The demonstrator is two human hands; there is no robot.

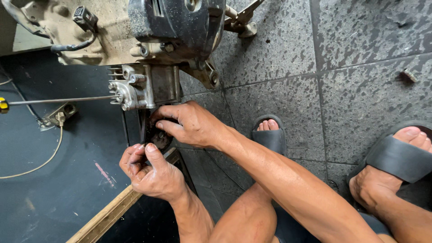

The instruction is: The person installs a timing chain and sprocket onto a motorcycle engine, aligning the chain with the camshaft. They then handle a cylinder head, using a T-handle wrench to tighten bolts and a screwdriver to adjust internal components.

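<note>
Grey speckled floor tiles (360,54) spread under the squatting person, with a dark blue mat (54,189) to the left and a wooden edge strip (108,216) running between them. From the head camera, a grimy engine block (148,85) sat at the top, a black cover (175,22) above it and a thin metal rod (63,100) poking in from the left, its yellow handle end (3,105) just at the frame edge.

And down low was the action: the right hand (191,123) was curled over a dark toothed sprocket (158,137) just beneath the block, fingers closed on its rim, likely steadying it in place. The left hand (148,173) pinched narrowly at the sprocket's lower edge, thumb up; what it gripped was too hidden to tell. Black sandals (400,157) flanked the work. No labels or packages showed anywhere.
</note>
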